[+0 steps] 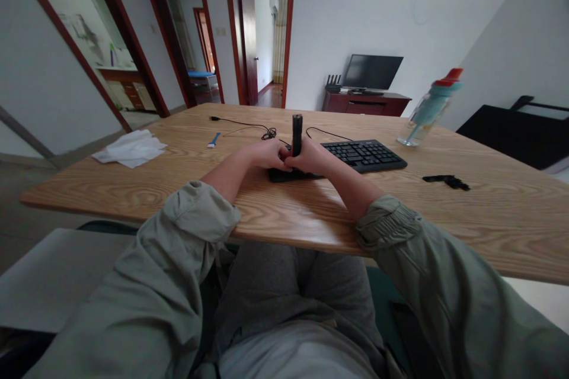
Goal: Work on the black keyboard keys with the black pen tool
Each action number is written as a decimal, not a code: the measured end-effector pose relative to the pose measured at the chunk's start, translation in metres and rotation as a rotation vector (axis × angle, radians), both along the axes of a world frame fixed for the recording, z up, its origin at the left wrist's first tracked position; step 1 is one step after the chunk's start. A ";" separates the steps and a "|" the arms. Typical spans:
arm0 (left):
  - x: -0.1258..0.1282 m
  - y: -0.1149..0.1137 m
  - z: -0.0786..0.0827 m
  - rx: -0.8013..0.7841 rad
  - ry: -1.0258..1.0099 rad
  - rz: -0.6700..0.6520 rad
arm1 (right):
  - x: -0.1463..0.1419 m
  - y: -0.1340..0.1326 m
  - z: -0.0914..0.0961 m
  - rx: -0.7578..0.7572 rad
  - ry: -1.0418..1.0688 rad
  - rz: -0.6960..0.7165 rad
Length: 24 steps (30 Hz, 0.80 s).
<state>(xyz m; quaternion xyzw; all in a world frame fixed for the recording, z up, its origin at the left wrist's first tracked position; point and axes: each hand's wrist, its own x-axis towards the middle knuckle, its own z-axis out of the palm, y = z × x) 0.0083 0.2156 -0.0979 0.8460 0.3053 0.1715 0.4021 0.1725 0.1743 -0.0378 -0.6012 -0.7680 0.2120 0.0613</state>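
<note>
My right hand point(306, 157) is closed around a slim black upright tool point(297, 130) with a notched top end; its lower part is hidden in the grip. My left hand point(270, 155) is curled in from the left, its fingertips meeting the right hand at the base of the tool. What those fingers pinch is hidden. Both hands are over the left part of a black keyboard point(371, 155), which lies on the wooden table point(186, 183). The keyboard's right side, with its keys, shows past my right wrist.
A small blue-and-white brush point(214, 140) and a white cloth point(130, 148) lie to the left. Behind the hands runs a thin black cable point(268, 133). To the right stand a clear bottle with a red lid point(429, 109) and, nearer, a small cluster of black pieces point(448, 181).
</note>
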 end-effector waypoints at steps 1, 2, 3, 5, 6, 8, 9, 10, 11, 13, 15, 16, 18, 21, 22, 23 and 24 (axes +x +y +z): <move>0.000 0.001 -0.001 0.004 -0.008 -0.014 | 0.003 0.001 -0.001 -0.026 0.049 -0.013; -0.001 0.002 -0.002 0.006 -0.013 -0.026 | 0.007 0.001 -0.003 -0.048 0.115 -0.020; -0.001 0.002 -0.002 0.007 -0.013 -0.032 | 0.011 0.001 -0.004 -0.065 0.191 -0.019; -0.002 0.001 -0.001 0.003 -0.003 -0.031 | 0.019 0.001 -0.008 -0.085 0.330 -0.015; -0.003 0.001 0.000 0.001 0.005 -0.025 | 0.023 0.001 -0.010 -0.094 0.374 -0.020; -0.003 -0.001 0.002 -0.001 0.017 -0.015 | 0.028 0.000 -0.013 -0.111 0.411 -0.047; -0.003 -0.002 0.003 -0.002 0.020 -0.010 | 0.029 -0.001 -0.014 -0.110 0.417 -0.064; -0.003 -0.003 0.004 -0.004 0.021 -0.007 | 0.029 -0.002 -0.015 -0.102 0.422 -0.080; -0.003 -0.003 0.004 -0.006 0.020 -0.003 | 0.029 -0.003 -0.016 -0.093 0.426 -0.094; -0.003 -0.004 0.004 -0.006 0.012 -0.003 | 0.028 -0.005 -0.015 -0.074 0.413 -0.105; -0.003 -0.003 0.003 -0.006 0.000 -0.024 | 0.025 -0.008 -0.013 -0.048 0.348 -0.074; -0.003 -0.002 0.002 -0.007 -0.007 -0.038 | 0.023 -0.008 -0.011 -0.023 0.302 -0.038; -0.003 -0.001 0.000 -0.009 -0.025 -0.064 | 0.019 -0.008 -0.007 0.040 0.218 0.056; -0.002 0.002 -0.003 -0.008 -0.058 -0.092 | 0.016 -0.005 -0.002 0.069 0.160 0.149; -0.002 0.002 -0.004 -0.008 -0.070 -0.099 | 0.017 -0.004 -0.001 0.056 0.156 0.154; -0.002 0.002 -0.005 -0.011 -0.079 -0.104 | 0.017 -0.002 0.000 0.041 0.152 0.154; -0.002 0.002 -0.005 -0.014 -0.084 -0.105 | 0.017 -0.001 0.000 0.031 0.147 0.157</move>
